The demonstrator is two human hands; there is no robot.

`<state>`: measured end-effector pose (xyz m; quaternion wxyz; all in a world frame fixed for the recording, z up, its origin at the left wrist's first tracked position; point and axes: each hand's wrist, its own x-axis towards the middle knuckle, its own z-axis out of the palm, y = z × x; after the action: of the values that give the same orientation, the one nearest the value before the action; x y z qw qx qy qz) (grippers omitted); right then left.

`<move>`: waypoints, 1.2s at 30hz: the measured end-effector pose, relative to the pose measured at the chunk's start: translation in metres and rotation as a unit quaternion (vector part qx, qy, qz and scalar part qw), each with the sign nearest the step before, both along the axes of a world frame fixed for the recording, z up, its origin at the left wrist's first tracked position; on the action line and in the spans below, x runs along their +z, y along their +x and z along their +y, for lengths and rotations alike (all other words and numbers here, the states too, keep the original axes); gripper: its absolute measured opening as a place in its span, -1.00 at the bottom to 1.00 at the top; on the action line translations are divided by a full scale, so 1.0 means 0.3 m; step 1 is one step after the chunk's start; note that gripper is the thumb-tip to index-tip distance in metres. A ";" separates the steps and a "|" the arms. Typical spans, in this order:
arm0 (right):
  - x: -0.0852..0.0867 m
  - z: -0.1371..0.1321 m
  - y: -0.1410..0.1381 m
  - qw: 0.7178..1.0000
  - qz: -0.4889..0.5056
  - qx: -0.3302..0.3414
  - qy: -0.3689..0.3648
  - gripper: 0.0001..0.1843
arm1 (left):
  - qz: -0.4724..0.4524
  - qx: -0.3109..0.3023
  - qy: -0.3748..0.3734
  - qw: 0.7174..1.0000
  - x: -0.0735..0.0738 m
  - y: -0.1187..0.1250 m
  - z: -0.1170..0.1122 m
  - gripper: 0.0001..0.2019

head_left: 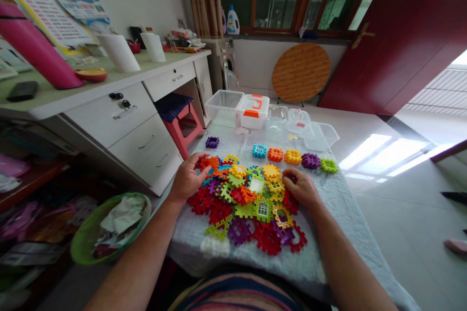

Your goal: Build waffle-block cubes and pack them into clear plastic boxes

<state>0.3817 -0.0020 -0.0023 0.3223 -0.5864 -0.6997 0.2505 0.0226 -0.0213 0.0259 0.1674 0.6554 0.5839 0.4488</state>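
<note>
A heap of interlocking plastic tiles [248, 201] in red, yellow, green, purple and orange lies on a table under a pale grey cloth [328, 214]. My left hand [188, 177] rests on the heap's left edge, fingers curled over an orange tile [209, 162]. My right hand [301, 185] sits on the heap's right side, fingers bent down onto the tiles. Beyond the heap, several single tiles stand in a row: blue [259, 150], orange [275, 154], yellow [293, 157], purple [310, 160], green [329, 165]. A lone purple tile [212, 142] lies at the far left.
Clear plastic boxes [224, 102] and a white box with orange latches [253, 111] stand at the table's far end. A white desk with drawers [138, 131] and a red stool [180, 129] are to the left. A green basket [109, 226] sits on the floor.
</note>
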 end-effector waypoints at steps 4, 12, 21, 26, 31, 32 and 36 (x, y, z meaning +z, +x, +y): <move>0.001 -0.001 -0.001 1.000 0.003 -0.001 0.001 -0.73 | 0.027 -0.035 0.040 0.998 0.053 0.078 0.013 -0.75; 0.009 -0.004 0.001 1.000 -0.010 0.004 0.009 -0.74 | 0.070 -0.233 -0.107 0.964 0.089 0.119 -0.020 -0.54; 0.003 -0.001 0.001 1.000 -0.004 0.002 0.000 -0.72 | 0.196 -0.091 -0.074 0.973 0.059 0.163 0.021 -0.29; -0.001 -0.001 0.003 1.000 0.001 0.005 -0.002 -0.74 | 0.254 -0.220 -0.097 0.937 0.065 0.164 0.089 -0.50; 0.003 0.000 0.003 1.000 -0.006 0.005 -0.001 -0.74 | 0.267 -0.295 -0.156 0.904 0.106 0.147 0.163 -0.43; 0.004 -0.001 0.002 1.000 -0.008 0.006 0.002 -0.74 | 0.278 -0.301 -0.164 0.897 0.115 0.149 0.174 -0.43; 0.006 -0.001 0.003 1.000 -0.017 0.010 0.013 -0.75 | 0.307 -0.294 -0.182 0.886 0.153 0.165 0.189 -0.45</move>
<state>0.3826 -0.0024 -0.0004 0.3149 -0.5791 -0.7144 0.2347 0.0721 0.0355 0.0717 0.2203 0.8603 0.4579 0.0407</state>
